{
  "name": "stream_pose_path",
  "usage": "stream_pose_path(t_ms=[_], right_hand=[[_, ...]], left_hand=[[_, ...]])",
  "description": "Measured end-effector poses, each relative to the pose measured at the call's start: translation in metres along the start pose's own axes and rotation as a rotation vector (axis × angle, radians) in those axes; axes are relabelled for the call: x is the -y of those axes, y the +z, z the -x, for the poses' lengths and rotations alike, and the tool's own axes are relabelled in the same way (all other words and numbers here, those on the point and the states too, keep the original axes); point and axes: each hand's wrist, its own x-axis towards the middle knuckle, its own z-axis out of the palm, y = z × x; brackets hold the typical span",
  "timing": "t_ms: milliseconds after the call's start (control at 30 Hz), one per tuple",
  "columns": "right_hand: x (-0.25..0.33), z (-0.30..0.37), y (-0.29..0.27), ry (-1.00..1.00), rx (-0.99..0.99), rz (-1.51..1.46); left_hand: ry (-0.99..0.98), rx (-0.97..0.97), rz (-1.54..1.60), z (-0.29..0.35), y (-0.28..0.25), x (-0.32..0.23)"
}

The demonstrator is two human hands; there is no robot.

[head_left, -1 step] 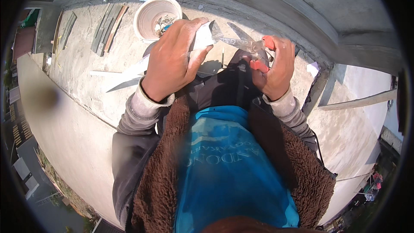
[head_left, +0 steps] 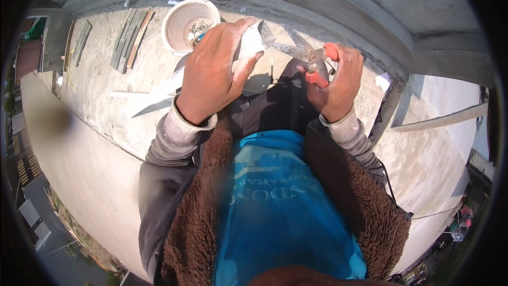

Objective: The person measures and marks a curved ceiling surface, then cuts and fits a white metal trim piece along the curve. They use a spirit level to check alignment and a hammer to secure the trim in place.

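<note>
My left hand [head_left: 209,71] is closed around a long white strip [head_left: 250,41], thumb below and fingers over the top. The strip's bent, greyish end sticks out past the fingertips, and its other end runs down to the left behind my wrist. Wrapped around the red handles of a pair of metal snips [head_left: 307,54] is my right hand [head_left: 341,79]. The snips' blades are spread apart and point left. The lower blade's tip is at the strip's end; whether it touches cannot be made out.
Beyond my left hand stands a whitish bucket [head_left: 168,26] with small scraps inside. Several narrow grey and brown boards [head_left: 127,42] lie on the concrete floor to the left. A grey wall [head_left: 370,10] runs along the far side. At the right lies a long plank [head_left: 444,118].
</note>
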Motion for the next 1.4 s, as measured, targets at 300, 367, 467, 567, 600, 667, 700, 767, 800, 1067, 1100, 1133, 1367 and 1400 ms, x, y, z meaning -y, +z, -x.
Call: stream_pose_path(t_ms=[300, 367, 467, 567, 600, 667, 700, 767, 800, 1067, 1100, 1133, 1367, 1400], right_hand=[[0.006, 0.000, 0.013, 0.205, -0.298, 0.301], [0.003, 0.002, 0.015, 0.227, -0.316, 0.348], [0.002, 0.002, 0.015, 0.248, -0.318, 0.382], [0.002, 0.002, 0.017, 0.257, -0.315, 0.385], [0.001, 0.003, 0.017, 0.258, -0.317, 0.381], [0.002, 0.004, 0.018, 0.269, -0.283, 0.360], [0.002, 0.006, 0.020, 0.276, -0.267, 0.347], [-0.001, 0.007, 0.023, 0.273, -0.319, 0.335], [-0.002, 0.007, 0.025, 0.273, -0.346, 0.330], [-0.010, 0.005, 0.018, 0.233, -0.298, 0.370], [-0.010, 0.006, 0.015, 0.230, -0.283, 0.385], [-0.009, 0.006, 0.012, 0.235, -0.256, 0.392], [-0.021, 0.007, 0.001, 0.166, -0.225, 0.378], [-0.022, 0.006, 0.000, 0.165, -0.216, 0.376]], left_hand=[[0.096, -0.147, 0.037, -0.047, 0.043, 0.007], [0.082, -0.159, 0.054, -0.049, 0.050, 0.001], [0.036, -0.155, 0.084, -0.048, 0.054, -0.006], [0.084, -0.201, 0.109, -0.047, 0.062, -0.005], [0.103, -0.215, 0.108, -0.047, 0.065, -0.003], [0.117, -0.224, 0.110, -0.047, 0.068, -0.001], [0.113, -0.217, 0.113, -0.046, 0.068, -0.001], [0.104, -0.221, 0.117, -0.046, 0.070, -0.001], [0.100, -0.230, 0.119, -0.047, 0.071, -0.001], [0.062, -0.183, 0.100, -0.045, 0.069, 0.003], [0.069, -0.183, 0.098, -0.045, 0.070, 0.004], [0.076, -0.184, 0.096, -0.045, 0.072, 0.004], [0.118, -0.228, 0.113, -0.044, 0.079, 0.005], [0.111, -0.223, 0.116, -0.044, 0.079, 0.004]])
